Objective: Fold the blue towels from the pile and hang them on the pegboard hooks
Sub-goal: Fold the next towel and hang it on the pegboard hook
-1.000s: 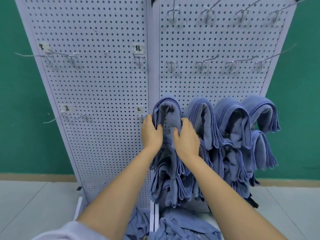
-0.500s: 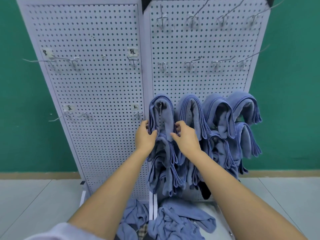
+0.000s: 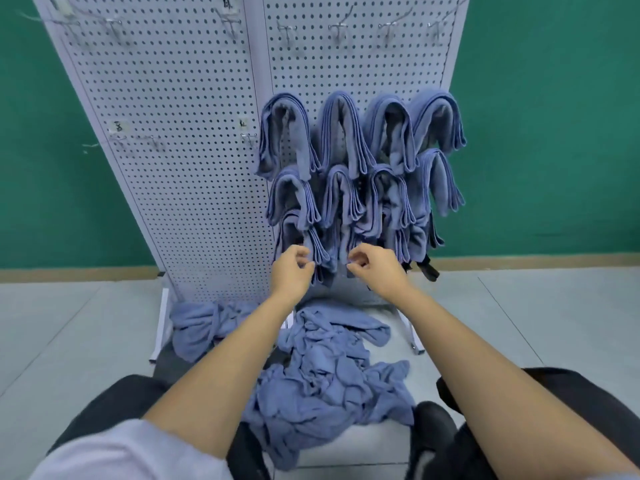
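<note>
Left hand (image 3: 292,271) and right hand (image 3: 377,268) are noted at mid-frame, fingers loosely curled with nothing held, just in front of the lowest hung towels (image 3: 346,161) on the pegboard (image 3: 194,133). One crumpled pile (image 3: 325,368) of blue towels is seen on the floor (image 3: 519,323) at lower centre, a smaller heap (image 3: 197,327) at lower left; the cloth is judged light, soft and limp, best pinched at two corners of one edge. Four hung towels are counted in the top row, four in the second, the lower ones too overlapped to count; four bare hooks (image 3: 337,31) are noted at upper right.
</note>
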